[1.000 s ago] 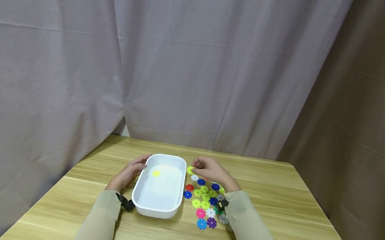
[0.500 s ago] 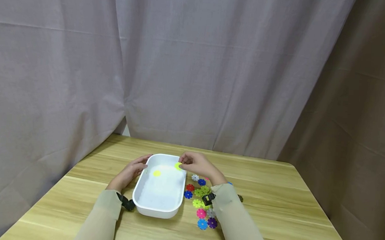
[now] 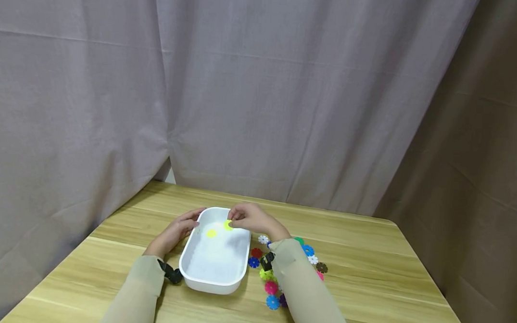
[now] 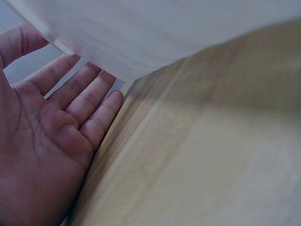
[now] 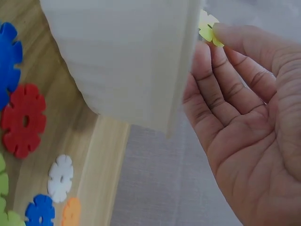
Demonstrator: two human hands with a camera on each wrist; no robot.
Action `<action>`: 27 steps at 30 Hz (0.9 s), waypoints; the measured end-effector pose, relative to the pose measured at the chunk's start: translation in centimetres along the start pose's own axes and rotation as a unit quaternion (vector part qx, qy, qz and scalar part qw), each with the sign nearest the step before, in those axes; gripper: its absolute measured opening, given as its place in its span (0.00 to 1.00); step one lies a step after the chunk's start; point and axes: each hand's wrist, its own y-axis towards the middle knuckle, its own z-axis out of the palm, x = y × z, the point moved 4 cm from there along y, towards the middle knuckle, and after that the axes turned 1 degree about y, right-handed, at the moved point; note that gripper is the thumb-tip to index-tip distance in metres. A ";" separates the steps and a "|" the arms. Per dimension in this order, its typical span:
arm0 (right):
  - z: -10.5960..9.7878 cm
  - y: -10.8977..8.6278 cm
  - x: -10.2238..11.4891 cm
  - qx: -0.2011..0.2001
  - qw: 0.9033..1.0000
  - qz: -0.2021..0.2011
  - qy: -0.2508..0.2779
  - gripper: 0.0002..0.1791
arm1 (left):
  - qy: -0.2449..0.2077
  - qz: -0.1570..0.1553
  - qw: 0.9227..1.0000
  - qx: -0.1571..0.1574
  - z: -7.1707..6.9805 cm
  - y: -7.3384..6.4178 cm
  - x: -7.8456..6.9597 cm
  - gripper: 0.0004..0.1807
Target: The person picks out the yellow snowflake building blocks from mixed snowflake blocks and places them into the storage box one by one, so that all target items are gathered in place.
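A white plastic tray (image 3: 213, 270) stands on the wooden table, with one yellow snowflake building disc (image 3: 211, 233) lying inside. At its left side my left hand (image 3: 175, 232) steadies it, thumb over the rim and fingers along the outer wall; the left wrist view has this hand (image 4: 51, 113) palm toward the camera against the tray's wall (image 4: 155, 33). My right hand (image 3: 256, 219) is over the tray's back right part, pinching a second yellow disc (image 3: 228, 225) between thumb and index finger. In the right wrist view that pinched disc (image 5: 207, 28) shows beyond the tray's rim.
Right of the tray lie loose notched discs, among them a red disc (image 3: 256, 253), a blue disc (image 3: 253, 262), a pink disc (image 3: 271, 288) and a brown disc (image 3: 321, 267). My right sleeve (image 3: 309, 289) covers several of them. A grey curtain (image 3: 243, 108) hangs behind the table.
My right hand has moved left from the disc pile, across the tray's right rim, carrying the yellow disc over the tray. The left hand has stayed at the tray.
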 end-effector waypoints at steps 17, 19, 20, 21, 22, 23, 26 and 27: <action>2.0 1.9 -0.7 0.047 0.999 -0.003 -0.020 0.04 | -0.004 0.024 1.000 0.016 0.5 0.1 -0.2 0.32; 2.1 2.0 -0.8 0.048 0.999 0.004 -0.020 0.04 | -0.004 0.023 1.000 0.016 0.5 0.1 -0.2 0.32; 2.2 2.0 -0.9 0.048 0.999 0.006 -0.020 0.04 | -0.003 0.023 1.000 0.016 0.5 0.1 -0.2 0.32; 2.2 2.0 -0.9 0.048 0.999 0.009 -0.020 0.05 | -0.004 0.022 1.000 0.016 0.5 0.1 -0.2 0.32; 2.3 2.1 -0.9 0.048 0.999 0.011 -0.018 0.05 | -0.004 0.021 1.000 0.014 0.4 0.1 -0.2 0.32; 2.3 2.1 -0.8 0.048 0.999 0.012 -0.019 0.05 | -0.004 0.019 1.000 0.012 0.4 0.0 -0.2 0.32; 2.4 2.3 -0.8 0.047 0.998 0.011 -0.033 0.06 | -0.001 0.017 1.000 0.009 0.3 -0.1 -0.3 0.32; 2.5 2.4 -0.8 0.047 0.998 0.009 -0.044 0.07 | -0.002 0.014 1.000 0.006 0.3 -0.2 -0.3 0.32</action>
